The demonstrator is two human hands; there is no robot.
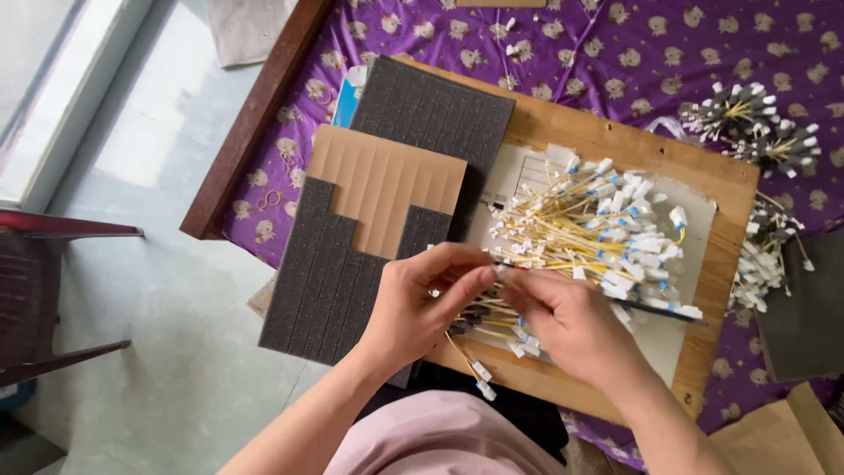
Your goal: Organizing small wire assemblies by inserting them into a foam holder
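Head view: your left hand [413,303] and right hand [567,321] meet over the wooden board [615,141], fingertips pinched together on a small bundle of yellow wires [488,321] with white plugs, held just above the board's near edge. Left of them lie dark foam strips [321,273] on cardboard [387,180]. Beyond your hands, a loose heap of wires [607,233] covers white paper; farther off, tied bunches [756,123] rest on the purple cloth [615,44].

We've got our left hand [413,303] and right hand [571,321] pinching a small bunch of yellow wires [492,321] over the wooden board [615,141], gray foam strips [325,281] to the left, big wire pile [598,229] just beyond.
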